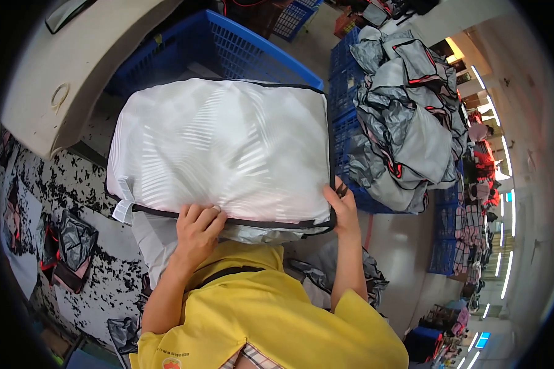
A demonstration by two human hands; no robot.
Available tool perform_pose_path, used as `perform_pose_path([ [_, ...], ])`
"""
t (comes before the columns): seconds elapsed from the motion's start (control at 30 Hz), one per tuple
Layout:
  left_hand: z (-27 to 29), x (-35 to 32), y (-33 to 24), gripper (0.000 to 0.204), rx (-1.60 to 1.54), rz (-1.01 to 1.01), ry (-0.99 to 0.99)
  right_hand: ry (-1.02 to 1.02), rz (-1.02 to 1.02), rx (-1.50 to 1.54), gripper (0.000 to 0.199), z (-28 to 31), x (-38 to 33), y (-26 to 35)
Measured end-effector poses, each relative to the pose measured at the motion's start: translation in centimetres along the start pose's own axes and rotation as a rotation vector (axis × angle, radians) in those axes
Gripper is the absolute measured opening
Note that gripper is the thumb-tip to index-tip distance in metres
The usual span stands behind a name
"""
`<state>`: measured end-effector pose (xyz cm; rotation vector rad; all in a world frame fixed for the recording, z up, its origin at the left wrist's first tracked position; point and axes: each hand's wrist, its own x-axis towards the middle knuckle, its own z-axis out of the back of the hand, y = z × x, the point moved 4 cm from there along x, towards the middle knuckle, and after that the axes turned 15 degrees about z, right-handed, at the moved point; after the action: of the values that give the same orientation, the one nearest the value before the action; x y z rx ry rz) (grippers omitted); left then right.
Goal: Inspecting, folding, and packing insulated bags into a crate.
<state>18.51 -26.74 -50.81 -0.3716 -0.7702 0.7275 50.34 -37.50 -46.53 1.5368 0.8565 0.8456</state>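
A large, boxy fabric bag (221, 147) with a white striped top and black edge binding spans the space in front of my body. My left hand (200, 229) is closed over its near edge, fingers curled at the binding, a ring on one finger. At the near right corner my right hand (345, 209) grips the bag's side, thumb on the top. A small dark tool (341, 190), its kind unclear, shows between the right hand's fingers. White label tags (124, 202) hang from the bag's near left corner. Silvery lining shows below the near edge.
Beyond the bag stands a blue plastic crate (258, 46). Grey and silver bags with black and red trim (406, 117) heap over blue crates at the right. A pale table (74, 67) is at the far left. Black scraps and folded bags (74, 246) lie at the lower left.
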Motion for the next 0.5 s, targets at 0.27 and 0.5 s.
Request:
perform_pose_path([
  [0.27, 0.1, -0.7, -0.5, 0.032, -0.026, 0.041, -0.023, 0.012, -0.019, 0.012, 0.036, 0.8, 0.1, -0.7],
  [0.5, 0.1, -0.5, -0.5, 0.032, -0.022, 0.080, -0.030, 0.017, -0.009, -0.002, 0.036, -0.1, 0.3, -0.2],
])
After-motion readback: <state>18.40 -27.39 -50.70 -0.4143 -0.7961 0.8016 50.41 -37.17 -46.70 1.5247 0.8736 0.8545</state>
